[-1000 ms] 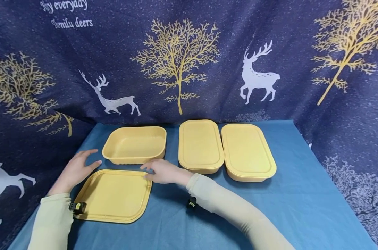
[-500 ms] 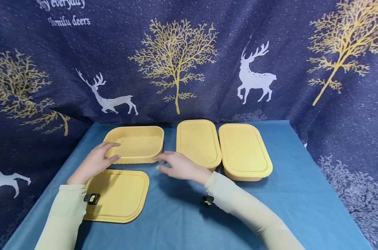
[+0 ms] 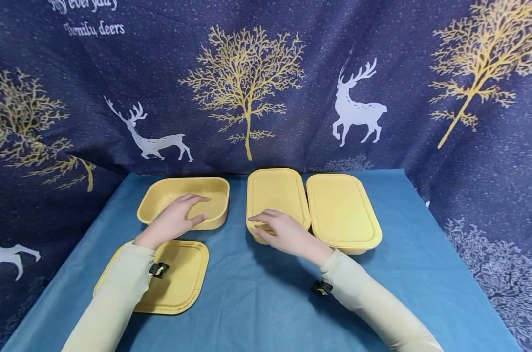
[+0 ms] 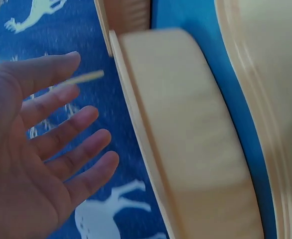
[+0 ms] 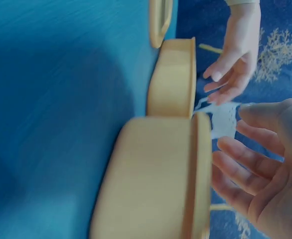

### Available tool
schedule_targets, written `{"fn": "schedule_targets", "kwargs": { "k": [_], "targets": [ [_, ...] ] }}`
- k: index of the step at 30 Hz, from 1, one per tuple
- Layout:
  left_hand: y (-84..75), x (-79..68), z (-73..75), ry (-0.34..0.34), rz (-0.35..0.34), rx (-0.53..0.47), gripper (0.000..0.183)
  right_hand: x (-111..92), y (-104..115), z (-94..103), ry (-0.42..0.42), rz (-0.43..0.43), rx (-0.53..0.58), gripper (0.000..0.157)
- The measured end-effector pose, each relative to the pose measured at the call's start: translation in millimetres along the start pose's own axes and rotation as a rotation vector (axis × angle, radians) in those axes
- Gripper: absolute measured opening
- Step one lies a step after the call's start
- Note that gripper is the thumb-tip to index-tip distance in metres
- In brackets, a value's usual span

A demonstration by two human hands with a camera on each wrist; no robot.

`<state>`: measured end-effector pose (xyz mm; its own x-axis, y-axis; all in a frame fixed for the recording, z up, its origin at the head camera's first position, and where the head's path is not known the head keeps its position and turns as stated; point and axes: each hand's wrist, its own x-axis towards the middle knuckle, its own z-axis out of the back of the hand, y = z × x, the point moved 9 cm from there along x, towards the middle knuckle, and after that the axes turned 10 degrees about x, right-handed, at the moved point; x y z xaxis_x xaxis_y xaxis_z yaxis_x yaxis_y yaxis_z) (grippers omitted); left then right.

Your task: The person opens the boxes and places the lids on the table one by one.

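Observation:
An open yellow food box (image 3: 216, 222) stands at the back left. Over its near side hovers my left hand (image 3: 174, 219), fingers spread and apart from the box in the left wrist view. A loose yellow lid (image 3: 184, 281) lies flat in front of the box, partly hidden by the left sleeve. My right hand (image 3: 287, 234) is above the near end of the middle lidded box (image 3: 278, 188). Its fingers (image 5: 240, 164) are loosely bent and hold nothing; the right wrist view shows them beside the lid's edge.
Another lidded yellow box (image 3: 344, 208) stands right beside the middle one. All rest on a blue tablecloth (image 3: 248, 303). A dark blue curtain (image 3: 301, 122) with deer and trees hangs behind the table and along its sides. Each wrist wears a small black camera.
Both hands have moved right: the left from beside the loose lid to over the open box, the right from the lid's corner to the middle box. Boxes and lid stay put.

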<state>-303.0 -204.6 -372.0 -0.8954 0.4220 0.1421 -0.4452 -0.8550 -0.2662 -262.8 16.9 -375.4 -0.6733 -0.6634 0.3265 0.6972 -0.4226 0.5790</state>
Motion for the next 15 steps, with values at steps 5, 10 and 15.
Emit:
{"fn": "schedule_targets", "kwargs": {
  "k": [5, 10, 15],
  "targets": [
    [-23.9, 19.9, -10.8, 0.008, -0.034, -0.017, 0.062, -15, -7, 5.7, -0.033, 0.043, -0.069, 0.027],
    [-46.6, 34.6, -23.1, 0.04, -0.093, 0.004, 0.061, -25, -7, 2.4, -0.006, 0.099, -0.081, 0.03],
    [-61.6, 41.8, -29.9, 0.045, -0.145, 0.031, 0.058, -33, -10, 0.1, 0.039, 0.111, -0.099, 0.034]
  ]
}}
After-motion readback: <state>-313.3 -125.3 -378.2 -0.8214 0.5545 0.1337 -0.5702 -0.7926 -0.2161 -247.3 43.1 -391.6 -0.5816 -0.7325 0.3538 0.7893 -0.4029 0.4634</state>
